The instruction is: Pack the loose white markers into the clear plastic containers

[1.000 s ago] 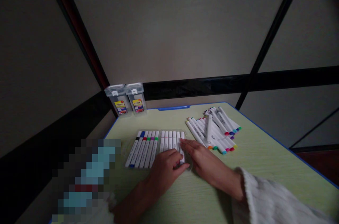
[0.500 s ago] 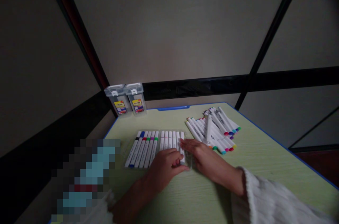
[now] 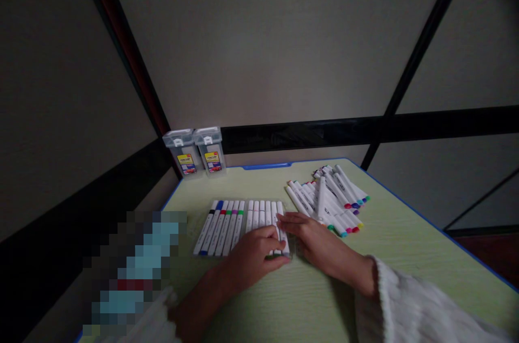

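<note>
Left hand (image 3: 253, 256) is curling on the marker row (image 3: 227, 220), grip unclear; right hand (image 3: 320, 243) is resting released alongside; pile (image 3: 330, 200) and boxes (image 3: 197, 151) are sitting beyond.

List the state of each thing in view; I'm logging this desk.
Marker row, capped, flat, side by side.
Marker pile, capped, loosely heaped.
Boxes, upright, lids shut.
Left hand, curled over the row's near end; grip unclear.
Right hand, flat, fingertips at the row's right edge.
</note>
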### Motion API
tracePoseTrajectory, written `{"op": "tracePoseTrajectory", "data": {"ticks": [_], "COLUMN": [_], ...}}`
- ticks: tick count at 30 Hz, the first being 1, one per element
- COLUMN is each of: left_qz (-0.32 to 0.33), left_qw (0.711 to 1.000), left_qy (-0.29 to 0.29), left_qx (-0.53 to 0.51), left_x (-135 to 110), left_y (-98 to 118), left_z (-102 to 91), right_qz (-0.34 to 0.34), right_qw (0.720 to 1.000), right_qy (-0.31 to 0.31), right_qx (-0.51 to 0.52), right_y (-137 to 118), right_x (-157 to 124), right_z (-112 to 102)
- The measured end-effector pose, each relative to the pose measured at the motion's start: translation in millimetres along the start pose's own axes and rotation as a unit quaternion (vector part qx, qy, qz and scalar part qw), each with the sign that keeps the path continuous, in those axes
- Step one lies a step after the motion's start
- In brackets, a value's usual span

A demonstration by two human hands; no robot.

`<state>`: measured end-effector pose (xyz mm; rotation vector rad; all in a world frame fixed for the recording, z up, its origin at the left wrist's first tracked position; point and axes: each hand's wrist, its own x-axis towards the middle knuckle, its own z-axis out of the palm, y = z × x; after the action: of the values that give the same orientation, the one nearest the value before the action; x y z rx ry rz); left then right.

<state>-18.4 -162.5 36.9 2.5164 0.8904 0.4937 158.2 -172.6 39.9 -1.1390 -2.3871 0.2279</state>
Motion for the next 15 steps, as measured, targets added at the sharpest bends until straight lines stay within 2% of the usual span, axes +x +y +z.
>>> {"op": "tracePoseTrajectory", "data": {"ticks": [15], "left_qz": [0.018], "left_qw": [0.999], "left_qy": [-0.027], "left_qx": [0.026], "left_x": [-2.1], "left_y": [0.2], "left_z": [-4.2], "right_qz": [0.000], "right_qw": [1.000], "right_qy": [-0.015], "right_qx": [-0.011], "right_y": [1.8], "right_x": [-1.6], "right_z": [-0.3]}}
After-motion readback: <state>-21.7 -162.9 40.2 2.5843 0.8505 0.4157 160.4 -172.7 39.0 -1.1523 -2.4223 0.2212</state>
